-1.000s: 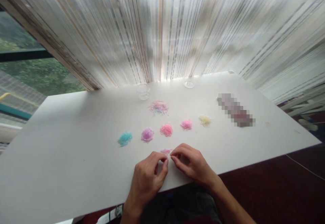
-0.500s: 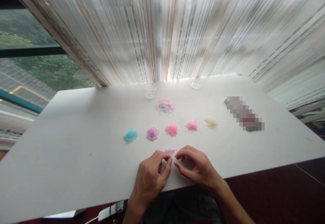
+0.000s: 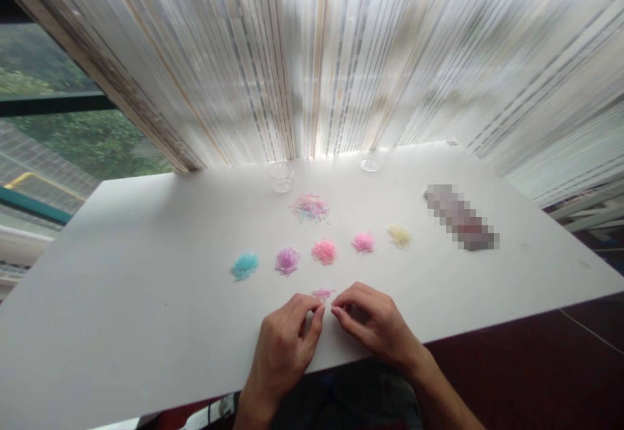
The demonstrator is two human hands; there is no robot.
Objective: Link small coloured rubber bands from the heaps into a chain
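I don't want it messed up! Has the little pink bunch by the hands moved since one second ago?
No. The little pink bunch lies on the person's side of the coral pile, with about the same gap as before.

- One view is given, from the person's head.
- It is aimed forward and down, across a smooth white table (image 3: 146, 326) toward a sheer, pale striped curtain (image 3: 316, 60).
- The bare left hand (image 3: 287, 336) and bare right hand (image 3: 377, 319) are seen from near above.
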